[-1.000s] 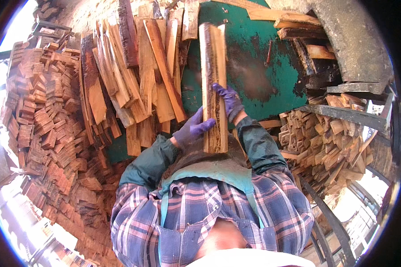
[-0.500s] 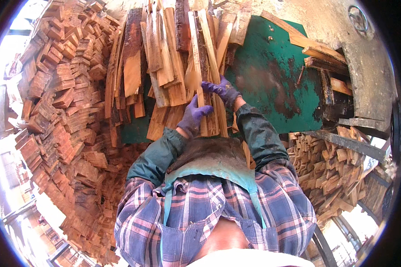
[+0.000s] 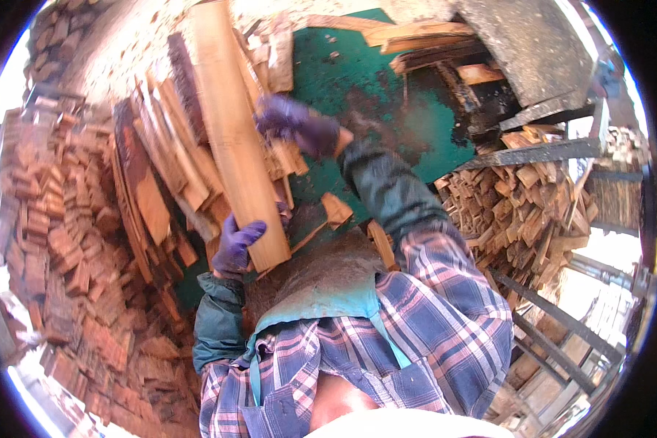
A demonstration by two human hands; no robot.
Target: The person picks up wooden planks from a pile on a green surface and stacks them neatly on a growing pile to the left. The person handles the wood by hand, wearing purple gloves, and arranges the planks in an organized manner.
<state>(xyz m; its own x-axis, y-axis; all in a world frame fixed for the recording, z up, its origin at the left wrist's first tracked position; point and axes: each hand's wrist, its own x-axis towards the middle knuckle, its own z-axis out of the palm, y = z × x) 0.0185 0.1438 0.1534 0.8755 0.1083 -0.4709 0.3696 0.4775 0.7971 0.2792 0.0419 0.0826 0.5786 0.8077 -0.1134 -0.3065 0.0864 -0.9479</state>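
Note:
My left hand (image 3: 235,247), in a purple glove, grips the near end of a long pale wooden plank (image 3: 230,131) that runs up and away over the pile. My right hand (image 3: 293,124), also gloved in purple, rests against the plank's right edge further up, fingers curled on it. Beneath the plank lies a heap of rough wooden slabs (image 3: 160,168) leaning on the green table top (image 3: 387,109). My plaid shirt and blue-green apron fill the lower middle.
Stacked short wood blocks (image 3: 58,219) rise on the left. A pile of cut offcuts (image 3: 525,204) sits at the right behind metal bars (image 3: 540,153). A grey machine housing (image 3: 518,44) stands at the upper right with planks (image 3: 416,33) beside it.
The plank has swung from the middle of the table to the left over the slab heap. My left hand has dropped to its near end; my right hand sits higher.

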